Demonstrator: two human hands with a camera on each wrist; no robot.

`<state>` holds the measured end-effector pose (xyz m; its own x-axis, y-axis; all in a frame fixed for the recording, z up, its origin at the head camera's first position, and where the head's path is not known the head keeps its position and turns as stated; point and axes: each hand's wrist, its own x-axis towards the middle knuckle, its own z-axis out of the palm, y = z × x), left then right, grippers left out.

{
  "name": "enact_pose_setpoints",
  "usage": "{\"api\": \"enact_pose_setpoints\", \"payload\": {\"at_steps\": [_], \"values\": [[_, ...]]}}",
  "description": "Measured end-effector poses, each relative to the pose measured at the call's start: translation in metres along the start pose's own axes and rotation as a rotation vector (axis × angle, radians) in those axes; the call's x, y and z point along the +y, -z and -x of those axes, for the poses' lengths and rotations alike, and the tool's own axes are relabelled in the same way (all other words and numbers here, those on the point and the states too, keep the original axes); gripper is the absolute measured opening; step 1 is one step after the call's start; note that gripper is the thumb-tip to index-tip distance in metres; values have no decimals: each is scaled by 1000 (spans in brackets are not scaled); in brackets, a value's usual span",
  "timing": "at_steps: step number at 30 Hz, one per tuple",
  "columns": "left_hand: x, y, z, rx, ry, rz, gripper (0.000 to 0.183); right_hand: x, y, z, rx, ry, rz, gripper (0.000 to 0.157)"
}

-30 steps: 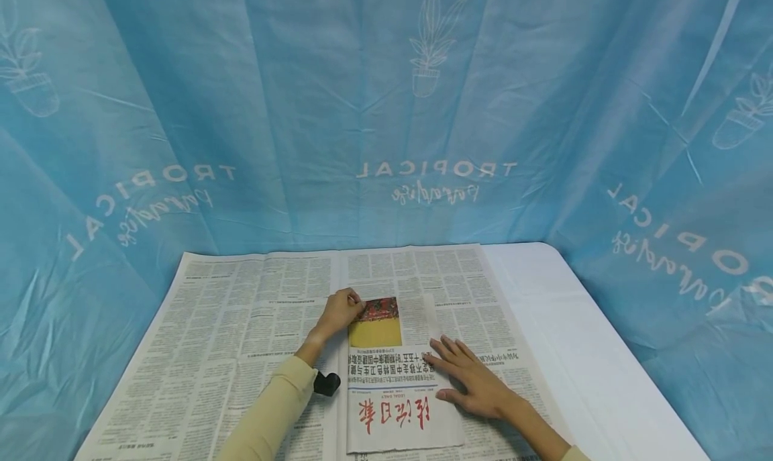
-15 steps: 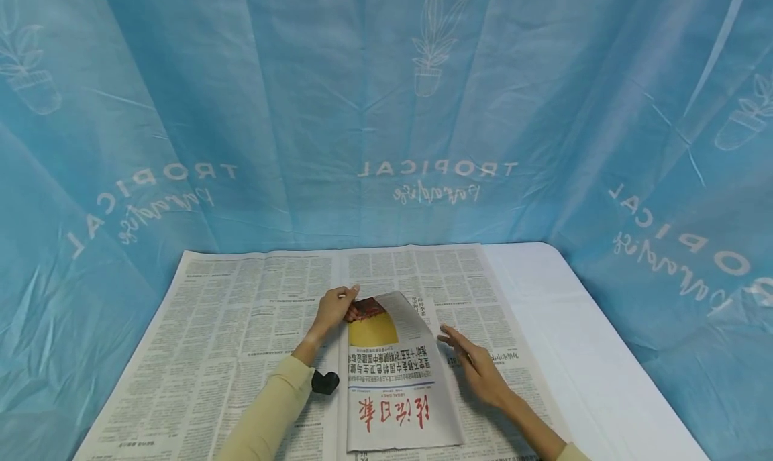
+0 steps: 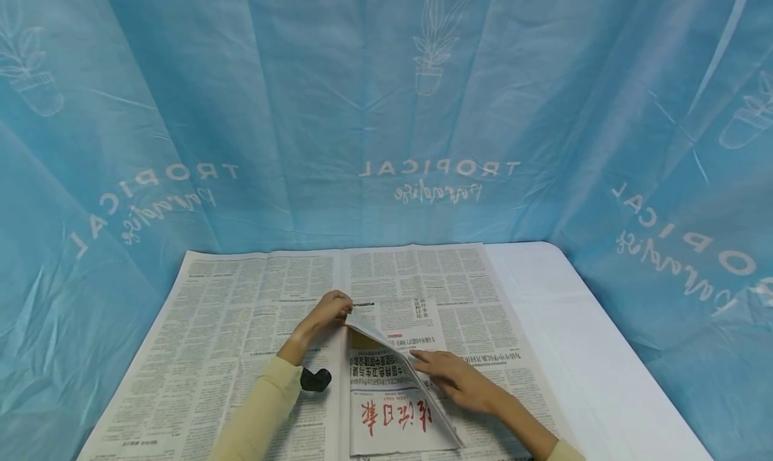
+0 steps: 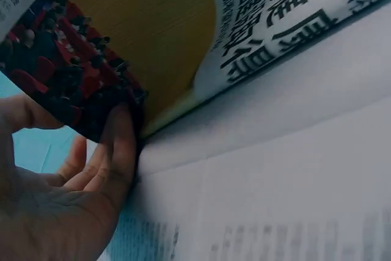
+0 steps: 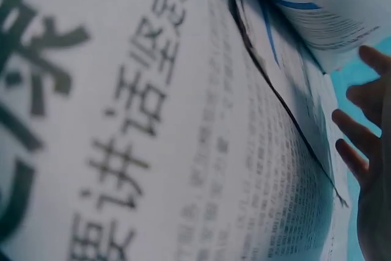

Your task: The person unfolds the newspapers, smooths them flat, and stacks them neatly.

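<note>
A folded newspaper [image 3: 389, 417] with a red masthead lies upside down to the head view. Its top sheet is lifted and bent diagonally from the far right, covering most of the yellow-and-red photo. My left hand [image 3: 329, 311] pinches the sheet at the far left corner; in the left wrist view, thumb and fingers of that hand [image 4: 67, 194] hold the photo's dark corner [image 4: 91, 84]. My right hand [image 3: 455, 380] is beside the raised edge, fingers extended. In the right wrist view its loosely spread fingers are near the curling sheet [image 5: 330, 16].
Large spread newspaper sheets [image 3: 241, 327] cover most of the white table [image 3: 561, 313], whose right strip shows bare. A blue printed curtain [image 3: 314, 112] hangs behind and along both sides. A black strapped object [image 3: 316, 380] sits at the left wrist.
The top sheet's far right part has risen and folded over toward the near left, exposing the page underneath. My right hand has come off the paper, then moved in at the raised edge.
</note>
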<state>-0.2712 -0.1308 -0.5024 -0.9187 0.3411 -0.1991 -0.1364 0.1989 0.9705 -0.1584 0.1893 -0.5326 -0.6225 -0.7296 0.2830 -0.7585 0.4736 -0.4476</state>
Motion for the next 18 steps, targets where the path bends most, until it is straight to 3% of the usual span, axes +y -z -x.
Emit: {"api": "enact_pose_setpoints", "payload": {"at_steps": [3,7,13,18], "values": [[0,8,4,-48,47,-6,4,-3,-1,-1,-86,-1,115,47],[-2,25,13,-142,69,-64,9,-4,-4,0,-149,-10,171,43],[-6,47,31,-306,-7,-192,18,-2,-4,1,-156,-15,146,43],[-6,59,45,-355,-52,-228,22,-2,0,2,-186,-46,134,43]]}}
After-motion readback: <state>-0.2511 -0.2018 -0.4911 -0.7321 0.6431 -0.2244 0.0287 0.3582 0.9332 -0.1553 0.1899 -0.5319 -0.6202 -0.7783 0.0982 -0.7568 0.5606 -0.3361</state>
